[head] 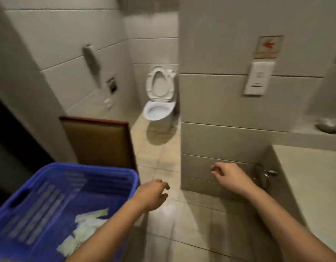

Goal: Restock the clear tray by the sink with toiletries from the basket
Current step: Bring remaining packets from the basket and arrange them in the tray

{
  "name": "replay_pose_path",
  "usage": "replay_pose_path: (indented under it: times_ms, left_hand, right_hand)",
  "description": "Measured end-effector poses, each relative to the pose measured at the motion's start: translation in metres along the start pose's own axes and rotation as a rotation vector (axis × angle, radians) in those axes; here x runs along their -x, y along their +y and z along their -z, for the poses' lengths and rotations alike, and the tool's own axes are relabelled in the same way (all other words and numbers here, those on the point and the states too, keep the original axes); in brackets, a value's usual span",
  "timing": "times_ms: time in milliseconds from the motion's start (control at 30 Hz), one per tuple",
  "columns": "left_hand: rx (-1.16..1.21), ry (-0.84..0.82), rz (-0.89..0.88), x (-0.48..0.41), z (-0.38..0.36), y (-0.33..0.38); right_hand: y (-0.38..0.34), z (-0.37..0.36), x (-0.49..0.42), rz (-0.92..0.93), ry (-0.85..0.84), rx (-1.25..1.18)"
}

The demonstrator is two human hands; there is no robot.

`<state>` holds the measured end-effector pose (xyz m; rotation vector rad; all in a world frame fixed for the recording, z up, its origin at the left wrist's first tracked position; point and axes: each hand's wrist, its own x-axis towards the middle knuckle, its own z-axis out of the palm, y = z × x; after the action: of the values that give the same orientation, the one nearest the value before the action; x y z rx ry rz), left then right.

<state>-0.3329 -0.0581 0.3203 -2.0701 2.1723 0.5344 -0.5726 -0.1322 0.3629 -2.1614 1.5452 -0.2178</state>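
Observation:
A blue plastic basket (40, 201) sits at the lower left, with several pale flat toiletry packets (87, 224) lying in its bottom. My left hand (154, 195) hovers just right of the basket's rim, fingers loosely curled and holding nothing. Further right, my right hand (227, 174) is raised in front of the tiled wall, fingers apart and empty. Something clear and glassy (261, 173) stands on the counter's near left corner behind my right wrist; blur hides what it is. The clear tray cannot be made out.
A beige counter (314, 186) runs along the right, with a metal sink basin (328, 127) at its far end. A brown-topped stool or cabinet (99, 140) stands behind the basket. A toilet (159, 103) with raised seat is straight ahead. Tiled floor lies between.

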Motion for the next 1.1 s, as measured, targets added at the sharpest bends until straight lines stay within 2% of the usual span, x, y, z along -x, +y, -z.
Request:
replay_pose_path:
  times_ms: [300,500,733,833,1100]
  left_hand:
    - [0.265,-0.03,0.544,0.069,-0.024,-0.129]
    - [0.443,0.028,0.845,0.124,-0.057,-0.157]
    - [0.738,0.077,1.013,0.16,-0.114,-0.146]
    - [0.876,0.118,1.032,0.159,-0.13,-0.151]
    - [1.08,0.107,1.064,0.122,-0.143,-0.23]
  right_hand:
    - [-0.11,-0.078,-0.111,0.411,-0.304,0.065]
    - [-0.16,-0.137,-0.136,0.569,-0.471,0.133]
    - [-0.203,-0.2,-0.128,0.687,-0.706,0.2]
    - [-0.221,-0.223,-0.133,0.706,-0.755,0.246]
    - [-0.277,-0.282,-0.163,0.655,-0.836,0.345]
